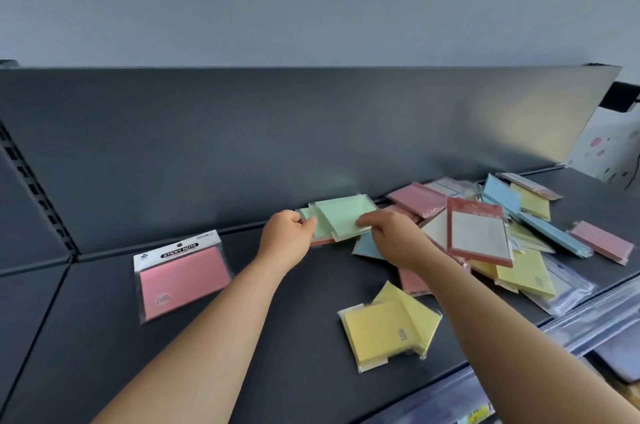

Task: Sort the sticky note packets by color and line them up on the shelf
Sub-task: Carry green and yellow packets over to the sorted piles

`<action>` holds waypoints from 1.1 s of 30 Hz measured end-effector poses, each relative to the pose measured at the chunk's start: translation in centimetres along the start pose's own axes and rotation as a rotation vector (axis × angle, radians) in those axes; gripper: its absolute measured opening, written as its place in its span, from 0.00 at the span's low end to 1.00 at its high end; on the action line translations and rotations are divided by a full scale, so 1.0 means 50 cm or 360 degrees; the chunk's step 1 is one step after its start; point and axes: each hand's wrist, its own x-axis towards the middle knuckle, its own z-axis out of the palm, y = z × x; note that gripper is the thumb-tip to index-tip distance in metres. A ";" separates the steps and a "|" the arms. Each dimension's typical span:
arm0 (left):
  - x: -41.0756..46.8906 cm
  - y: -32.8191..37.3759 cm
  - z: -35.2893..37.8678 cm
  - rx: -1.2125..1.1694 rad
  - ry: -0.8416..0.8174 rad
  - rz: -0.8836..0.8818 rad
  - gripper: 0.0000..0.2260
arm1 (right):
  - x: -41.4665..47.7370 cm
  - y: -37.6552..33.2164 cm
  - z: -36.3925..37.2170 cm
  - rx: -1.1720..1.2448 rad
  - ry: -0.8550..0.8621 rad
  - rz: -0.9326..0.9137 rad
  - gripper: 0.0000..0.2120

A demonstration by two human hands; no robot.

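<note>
Here left hand (pixel 286 237), right hand (pixel 393 237) grip green packets (pixel 341 215) at shelf (pixel 298 337) rear.

Beneath the green packets (pixel 343 215), seemingly 1 pink packet (pixel 323 242) shows only its edge.

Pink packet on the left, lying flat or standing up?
Lying flat: the pink packet rests face up on the shelf, label showing.

Dark shelf (pixel 294 354), loose packets (pixel 384 330), apparently unsorted
</note>
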 end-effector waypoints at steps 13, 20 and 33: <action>0.000 -0.007 -0.008 -0.0102 -0.0008 -0.0151 0.09 | 0.028 -0.008 0.002 0.0073 -0.0026 0.0015 0.14; -0.015 -0.008 -0.030 -0.0140 0.0198 -0.0281 0.18 | 0.017 -0.032 -0.003 0.0363 -0.0064 -0.0133 0.21; -0.090 -0.032 -0.100 -0.0184 0.0032 -0.0143 0.16 | -0.024 -0.088 0.013 0.0584 -0.0146 -0.0050 0.24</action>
